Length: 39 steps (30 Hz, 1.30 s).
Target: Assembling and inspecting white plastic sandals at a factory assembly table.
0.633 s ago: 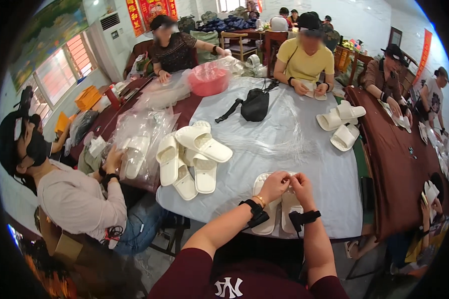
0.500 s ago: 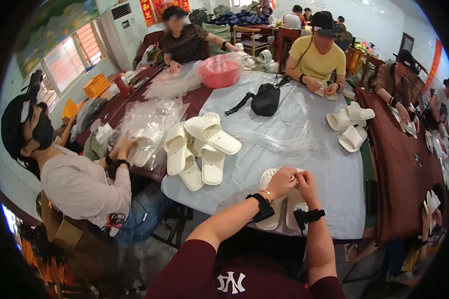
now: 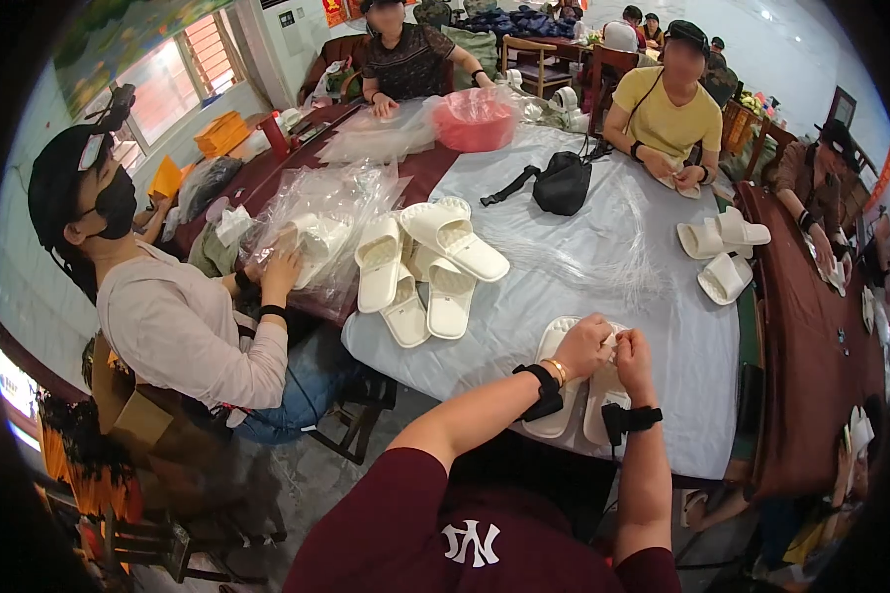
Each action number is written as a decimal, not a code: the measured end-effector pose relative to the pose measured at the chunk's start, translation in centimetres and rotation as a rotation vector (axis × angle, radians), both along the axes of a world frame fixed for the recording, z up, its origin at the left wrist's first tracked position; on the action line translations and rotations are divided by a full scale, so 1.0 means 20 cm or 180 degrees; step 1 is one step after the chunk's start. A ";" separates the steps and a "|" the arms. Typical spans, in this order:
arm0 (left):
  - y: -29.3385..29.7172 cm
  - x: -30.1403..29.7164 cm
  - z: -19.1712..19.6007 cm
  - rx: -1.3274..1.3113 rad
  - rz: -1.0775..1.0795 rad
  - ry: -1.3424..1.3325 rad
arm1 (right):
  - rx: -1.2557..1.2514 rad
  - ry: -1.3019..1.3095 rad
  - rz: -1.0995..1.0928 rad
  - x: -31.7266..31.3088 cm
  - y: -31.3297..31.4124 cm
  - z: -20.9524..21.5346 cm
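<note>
My left hand (image 3: 583,346) and my right hand (image 3: 633,352) meet above a pair of white slippers (image 3: 562,381) lying at the near edge of the table. The fingers of both hands pinch together around something small and pale that I cannot make out. Each wrist wears a black band. A pile of several white slippers (image 3: 425,267) lies to the left of my hands on the pale table cover (image 3: 603,277).
A person in a mask sits at my left handling clear plastic bags (image 3: 316,212). Across the table sit two more people, with a black bag (image 3: 562,183) and a pink basin (image 3: 475,119). More white slippers (image 3: 722,252) lie at the right, beside a dark red table (image 3: 811,346).
The view has shifted, so the table sits lower and nearer. My hands stay together over the same slippers.
</note>
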State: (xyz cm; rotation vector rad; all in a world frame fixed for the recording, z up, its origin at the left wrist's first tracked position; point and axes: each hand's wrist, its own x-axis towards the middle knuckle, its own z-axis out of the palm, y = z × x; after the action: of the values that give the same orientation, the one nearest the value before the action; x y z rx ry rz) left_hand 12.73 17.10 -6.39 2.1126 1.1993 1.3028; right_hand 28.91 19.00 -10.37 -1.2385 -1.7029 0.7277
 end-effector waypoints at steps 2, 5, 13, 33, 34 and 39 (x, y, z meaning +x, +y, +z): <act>-0.02 0.01 0.01 -0.0178 0.0033 0.0082 | -0.0068 0.0308 -0.0199 0.02 -0.02 0.01; -0.06 0.01 0.07 0.1080 0.0994 -0.0009 | -0.1021 0.1722 -0.0560 0.03 -0.09 0.17; -0.41 -0.20 0.04 -0.0461 -0.0176 0.0749 | -0.0507 0.1047 -0.1138 0.28 -0.14 0.03; -0.32 -0.10 -0.04 -0.0787 0.0814 0.1030 | -0.1173 0.1493 -0.0136 0.21 -0.38 0.05; -0.32 -0.12 -0.05 -0.0774 0.0880 0.1051 | -0.1244 0.1443 -0.0119 0.21 -0.39 0.06; -0.31 -0.16 -0.01 -0.0778 0.0939 0.0836 | -0.1215 0.1708 0.0000 0.25 -0.38 0.04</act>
State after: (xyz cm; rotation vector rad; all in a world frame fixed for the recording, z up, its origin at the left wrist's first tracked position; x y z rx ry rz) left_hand 9.61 10.85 -6.61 2.0262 1.7388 0.9456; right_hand 33.89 11.32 -9.64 -1.1526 -1.1537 1.2969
